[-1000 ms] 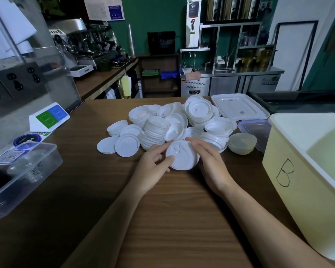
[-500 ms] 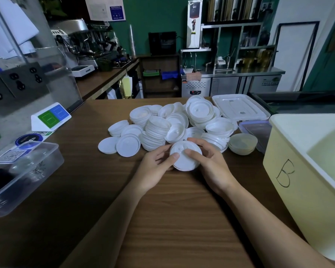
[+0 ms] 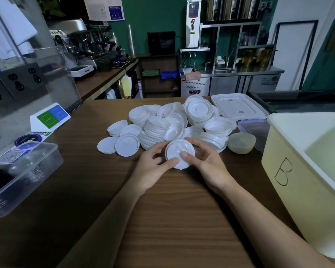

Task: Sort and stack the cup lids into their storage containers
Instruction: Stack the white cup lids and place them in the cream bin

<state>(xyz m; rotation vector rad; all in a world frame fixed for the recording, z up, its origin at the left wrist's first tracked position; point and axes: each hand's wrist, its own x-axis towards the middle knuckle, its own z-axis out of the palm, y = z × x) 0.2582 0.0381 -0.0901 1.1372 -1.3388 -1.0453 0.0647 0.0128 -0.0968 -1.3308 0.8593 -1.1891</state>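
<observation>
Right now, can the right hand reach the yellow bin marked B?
Probably yes: the right hand is near the yellow bin, with bare tabletop between them and the bin's top open, though it shares its grip on the white lid with the left hand.

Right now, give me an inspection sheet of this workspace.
Surface: wooden counter, dark, with lids heaped at its far middle.
Job's things: pile of white lids, some loose and some in short stacks; held lid just in front of the pile; yellow bin marked B at right; clear tub at left.
Clutter: white tray, purple-rimmed box, green-and-blue sign.
Grips: left hand and right hand both grip the held lid, thumbs on top.
Cables: nothing seen.
Surroundings: espresso machine back left; steel sink counter behind.
</observation>
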